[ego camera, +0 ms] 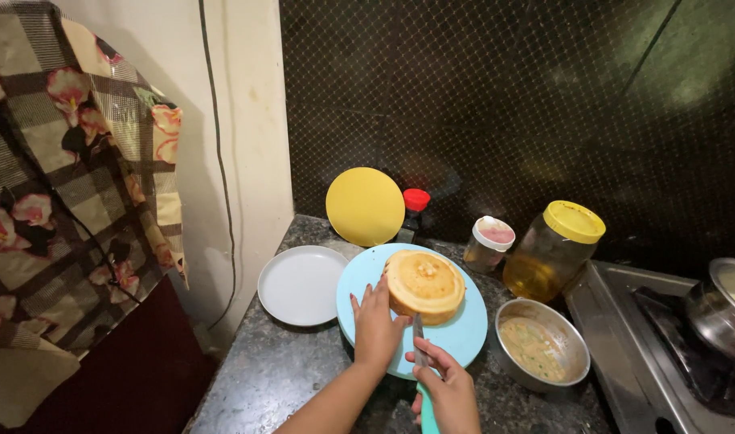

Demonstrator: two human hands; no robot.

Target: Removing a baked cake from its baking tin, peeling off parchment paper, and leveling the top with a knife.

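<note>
Here the round sponge cake (424, 285) sits on a pale blue turntable board (464, 333), a little toward its far edge, and I see my left hand (375, 325) pressed against the cake's near-left side, fingers spread and laid flat on it rather than gripping, seemingly to steady it. My right hand (448, 394) is curled closed around the teal handle of a knife (419, 354), whose narrow metal blade points up to the cake's near edge and appears to meet it low on the side. The cake looks golden and soft, smooth-topped with a paler rim, and it leans slightly, raised on its left. The board is a matte plastic disc resting on a speckled dark stone counter (279, 378). Just beside it on the left lies a white plate (301, 285), flat and bare; behind stands a yellow disc (365, 206) propped against the dark netted wall, with a red-capped bottle (415, 210) next to it. To the right sit a steel bowl (542, 344) smeared with batter, a small white-lidded jar (489, 243) and a big yellow-lidded jar (554, 249), then a stove (624, 321) carrying a steel pot (722, 309).
</note>
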